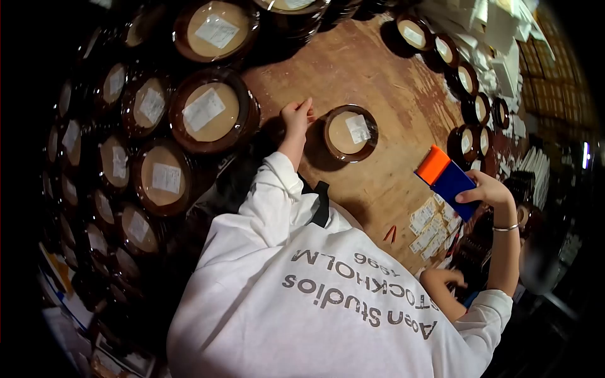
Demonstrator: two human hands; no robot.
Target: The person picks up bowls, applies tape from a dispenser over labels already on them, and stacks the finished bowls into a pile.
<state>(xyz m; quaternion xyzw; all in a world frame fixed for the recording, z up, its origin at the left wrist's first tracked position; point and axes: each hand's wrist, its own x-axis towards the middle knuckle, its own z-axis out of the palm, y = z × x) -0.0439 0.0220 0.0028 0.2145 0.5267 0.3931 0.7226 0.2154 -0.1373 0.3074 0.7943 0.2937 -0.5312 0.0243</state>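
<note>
My left hand (296, 118) reaches out over the wooden table (378, 75). Its fingers are stretched and hold nothing, just left of a round brown container (350, 132) that has a beige lid and a white label. My right hand (486, 192), with a thin bracelet on the wrist, grips a blue block with an orange end (446, 176) and holds it up above the table's right side. I wear a white printed shirt (328, 296).
Many round brown labelled containers (211, 112) are stacked at the left and top. A row of smaller ones (466, 79) runs along the right. Sheets of white labels (427, 228) and a small red tool (391, 234) lie near me. Another hand (441, 277) is by the labels.
</note>
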